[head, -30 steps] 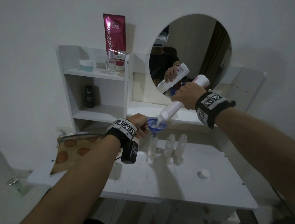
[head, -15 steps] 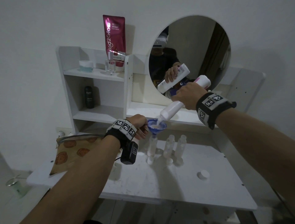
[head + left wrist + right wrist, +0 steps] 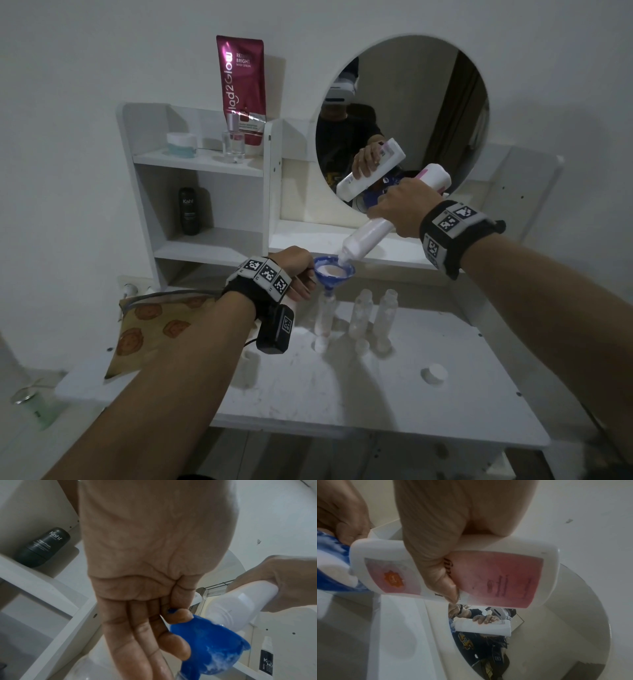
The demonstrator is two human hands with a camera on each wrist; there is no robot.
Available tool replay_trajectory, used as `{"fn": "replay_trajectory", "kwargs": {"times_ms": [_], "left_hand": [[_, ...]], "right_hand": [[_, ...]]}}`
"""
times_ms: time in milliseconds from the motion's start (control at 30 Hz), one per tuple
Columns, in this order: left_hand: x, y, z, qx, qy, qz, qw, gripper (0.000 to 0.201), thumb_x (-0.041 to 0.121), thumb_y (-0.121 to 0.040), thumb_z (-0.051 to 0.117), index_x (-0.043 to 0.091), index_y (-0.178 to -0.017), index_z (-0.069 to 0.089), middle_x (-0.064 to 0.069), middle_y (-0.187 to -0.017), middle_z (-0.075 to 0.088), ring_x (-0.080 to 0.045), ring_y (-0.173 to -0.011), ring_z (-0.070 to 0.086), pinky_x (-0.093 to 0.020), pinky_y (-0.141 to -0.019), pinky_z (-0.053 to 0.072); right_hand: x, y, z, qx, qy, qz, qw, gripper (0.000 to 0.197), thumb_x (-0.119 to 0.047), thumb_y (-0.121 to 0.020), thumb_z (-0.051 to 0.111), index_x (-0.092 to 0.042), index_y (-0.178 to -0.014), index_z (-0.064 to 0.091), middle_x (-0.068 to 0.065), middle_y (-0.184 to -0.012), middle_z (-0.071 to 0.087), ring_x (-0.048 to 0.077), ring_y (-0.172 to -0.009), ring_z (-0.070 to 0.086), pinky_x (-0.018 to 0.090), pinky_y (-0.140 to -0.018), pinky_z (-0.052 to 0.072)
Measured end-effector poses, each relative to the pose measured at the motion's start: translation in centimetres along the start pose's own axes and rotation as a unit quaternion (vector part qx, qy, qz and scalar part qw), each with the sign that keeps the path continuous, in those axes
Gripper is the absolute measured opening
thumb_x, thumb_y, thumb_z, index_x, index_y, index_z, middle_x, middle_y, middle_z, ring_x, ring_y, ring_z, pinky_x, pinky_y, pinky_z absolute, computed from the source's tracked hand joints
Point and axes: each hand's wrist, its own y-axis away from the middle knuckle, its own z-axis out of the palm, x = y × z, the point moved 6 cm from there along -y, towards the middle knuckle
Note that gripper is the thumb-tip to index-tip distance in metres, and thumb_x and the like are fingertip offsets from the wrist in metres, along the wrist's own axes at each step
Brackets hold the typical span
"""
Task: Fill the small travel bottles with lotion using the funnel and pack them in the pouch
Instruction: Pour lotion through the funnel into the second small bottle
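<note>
Fingers [image 3: 178, 616] of left hand [image 3: 296, 272] pinching the blue funnel [image 3: 334, 272] rim; right hand [image 3: 404, 210] wrapped around the tilted lotion bottle [image 3: 364, 236], nozzle in the funnel. Funnel seated in the nearest travel bottle [image 3: 324, 317]; pouch [image 3: 150, 329] left of funnel. Likely risk: overflow from slow-draining lotion. Readable: "Kahf" [image 3: 189, 210], "RETINOL BRIGHT" [image 3: 241, 92].

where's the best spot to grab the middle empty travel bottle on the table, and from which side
Probably by its straight body, just under the neck, coming from the front. The middle bottle stands upright and uncapped between the bottle under the funnel and the right bottle, so the sides are crowded; a pinch front to back fits.
</note>
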Motion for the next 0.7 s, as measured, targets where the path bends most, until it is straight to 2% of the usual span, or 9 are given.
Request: {"fn": "replay_trajectory", "kwargs": {"times_ms": [200,700], "left_hand": [[-0.2,0.0,0.0,0.003,0.009,-0.005,1.000,0.026,0.011,-0.089,0.040,0.008,-0.068,0.055,-0.019,-0.082,0.069,-0.035,-0.069,0.067,-0.028,-0.053,0.052],[-0.1,-0.3,0.2,0.003,0.015,-0.009,1.000,0.025,0.010,-0.087,0.039,0.008,-0.066,0.054,-0.018,-0.081,0.068,-0.039,-0.085,0.070,-0.028,-0.055,0.052]], "right_hand": [[0.1,0.0,0.5,-0.001,-0.009,0.004,1.000,0.051,-0.024,-0.090,0.066,-0.033,-0.137,0.048,-0.003,-0.123,0.064,0.022,-0.112,0.063,0.040,-0.099,0.047],[0.3,-0.4,2.8,-0.012,-0.052,0.023,0.998,0.047,-0.023,-0.087,0.064,-0.033,-0.131,0.050,-0.002,-0.113,0.065,0.020,-0.103,0.063,0.039,-0.095,0.048]]}}
